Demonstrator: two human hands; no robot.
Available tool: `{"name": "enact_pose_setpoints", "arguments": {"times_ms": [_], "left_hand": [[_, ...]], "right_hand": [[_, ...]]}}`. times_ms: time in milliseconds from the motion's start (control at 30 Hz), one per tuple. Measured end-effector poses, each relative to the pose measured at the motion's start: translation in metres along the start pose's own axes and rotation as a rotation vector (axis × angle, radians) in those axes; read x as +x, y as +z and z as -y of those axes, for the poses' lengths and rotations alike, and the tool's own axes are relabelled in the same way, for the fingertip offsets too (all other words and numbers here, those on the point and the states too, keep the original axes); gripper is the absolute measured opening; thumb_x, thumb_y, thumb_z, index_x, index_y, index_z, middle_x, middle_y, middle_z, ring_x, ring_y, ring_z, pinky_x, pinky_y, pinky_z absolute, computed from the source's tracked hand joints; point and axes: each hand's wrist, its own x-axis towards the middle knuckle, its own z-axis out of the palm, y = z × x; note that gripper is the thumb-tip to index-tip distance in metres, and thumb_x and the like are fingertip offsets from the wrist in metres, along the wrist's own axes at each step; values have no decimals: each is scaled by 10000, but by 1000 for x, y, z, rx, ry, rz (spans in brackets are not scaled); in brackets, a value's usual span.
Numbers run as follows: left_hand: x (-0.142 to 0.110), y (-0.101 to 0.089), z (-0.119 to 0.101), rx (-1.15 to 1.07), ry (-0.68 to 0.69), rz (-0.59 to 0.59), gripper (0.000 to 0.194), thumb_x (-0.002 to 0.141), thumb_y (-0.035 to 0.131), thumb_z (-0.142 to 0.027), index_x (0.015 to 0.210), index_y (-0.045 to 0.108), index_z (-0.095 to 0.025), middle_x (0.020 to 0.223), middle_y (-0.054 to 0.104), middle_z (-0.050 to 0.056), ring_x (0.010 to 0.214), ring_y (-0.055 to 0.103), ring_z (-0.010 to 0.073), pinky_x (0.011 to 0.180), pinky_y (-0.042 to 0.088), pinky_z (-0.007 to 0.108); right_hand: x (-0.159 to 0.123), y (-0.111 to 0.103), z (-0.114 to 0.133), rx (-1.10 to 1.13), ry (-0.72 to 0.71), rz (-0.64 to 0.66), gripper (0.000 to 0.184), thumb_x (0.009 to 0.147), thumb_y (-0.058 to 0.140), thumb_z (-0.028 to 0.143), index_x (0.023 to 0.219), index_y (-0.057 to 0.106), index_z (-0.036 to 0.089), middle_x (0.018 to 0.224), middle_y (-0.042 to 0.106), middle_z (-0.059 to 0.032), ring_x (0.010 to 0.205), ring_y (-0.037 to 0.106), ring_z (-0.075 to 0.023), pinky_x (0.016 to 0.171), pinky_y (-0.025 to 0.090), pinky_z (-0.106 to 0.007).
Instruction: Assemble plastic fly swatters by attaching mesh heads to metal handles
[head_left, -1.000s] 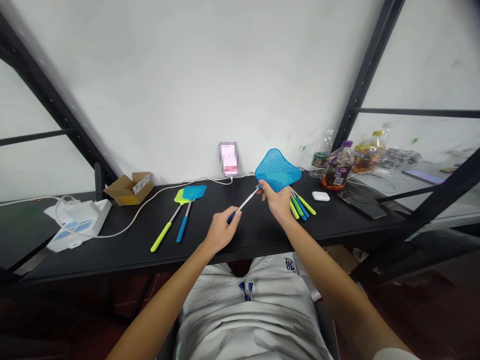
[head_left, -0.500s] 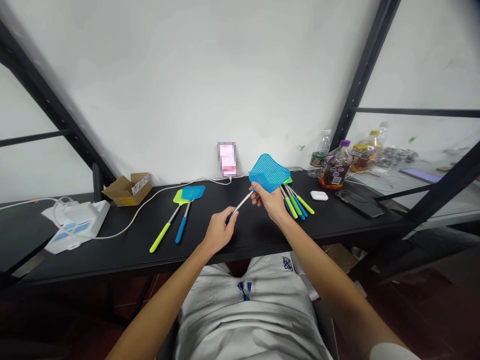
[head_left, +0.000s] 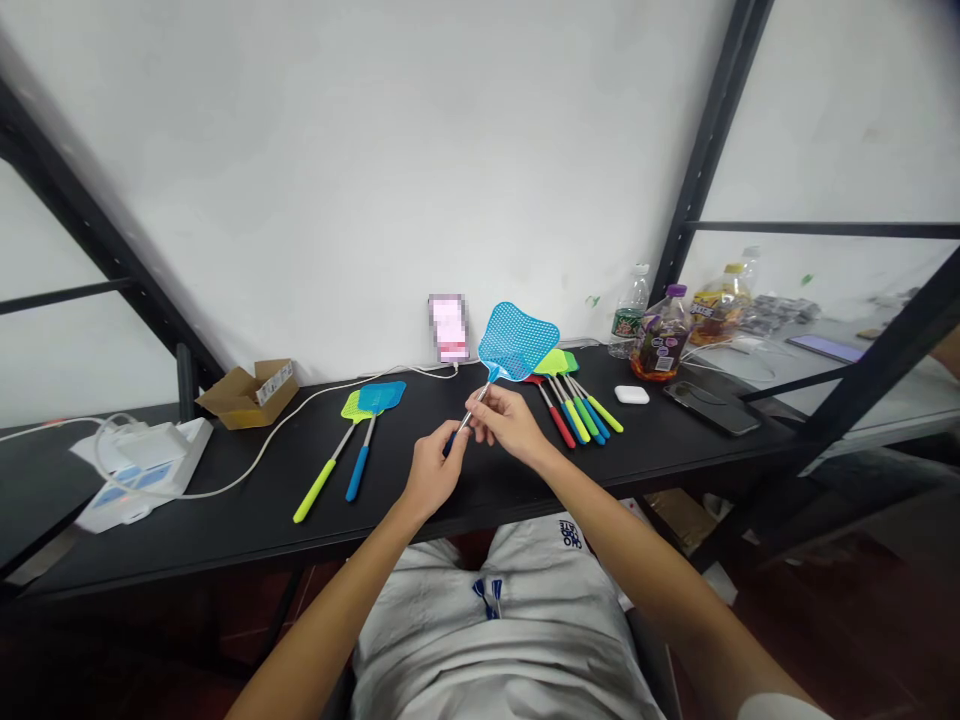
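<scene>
A fly swatter with a blue mesh head [head_left: 519, 341] is held tilted up over the desk. My left hand [head_left: 435, 466] wraps round its dark blue grip, most of which is hidden in the fist. Close beside it, my right hand [head_left: 511, 424] pinches the metal shaft partway between grip and head. Left of my hands lie a yellow-green fly swatter [head_left: 327, 470] and a second blue fly swatter [head_left: 365, 452], their heads overlapping. To the right, several fly swatters [head_left: 581, 410] with red, yellow, green and blue grips are fanned side by side.
A phone with a lit screen [head_left: 450, 328] leans on the wall, its white cable [head_left: 300, 410] running left. An open cardboard box [head_left: 251, 393] and a white power strip [head_left: 150, 475] stand left. Bottles [head_left: 662, 335], a white earphone case [head_left: 631, 395] and a dark phone [head_left: 711, 407] are right.
My right hand has slid from near the head down the shaft toward my left hand. The swatter's head has shifted left and stands more upright, uncovering the red-gripped swatter in the right group.
</scene>
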Motion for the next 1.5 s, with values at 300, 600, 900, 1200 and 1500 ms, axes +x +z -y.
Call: {"name": "enact_pose_setpoints", "arguments": {"times_ms": [300,600,900,1200,1500], "left_hand": [[1,3,0,-230,-150,149,311,937,462,-473,883,575,-189,562,446,-65,451,401,78,454,310,200],[5,-2,0,-797,-352,389,313,916,525,-496,842,494,-194,503,317,-118,318,186,19,334,127,167],[4,-1,0,-653,-229,264,331,922,521,-483,852,548,-161,607,539,-38,450,521,78,438,397,202],[3,6,5,-438,-209,79,281,892,579,-428,981,602,-162,892,683,66,805,672,174,723,533,300],[2,7,11,-296,-164,72,225,899,554,-391,891,609,-173,818,676,39,728,665,158,694,521,285]], "right_hand": [[2,-5,-4,-65,-20,-37,337,852,591,525,807,545,194,569,547,55,433,515,-83,392,366,-193],[-1,-4,2,29,-8,11,331,867,566,536,857,549,206,545,518,62,442,479,-87,411,359,-192],[-3,1,3,-77,62,215,320,840,626,491,863,594,174,620,557,30,533,537,-103,457,405,-202],[9,-92,30,-588,-36,-382,372,854,549,510,653,499,202,586,553,9,543,485,-130,522,361,-241],[4,-157,24,-1246,406,-427,329,787,603,484,613,588,205,674,647,-73,697,593,-213,597,336,-281]]}}
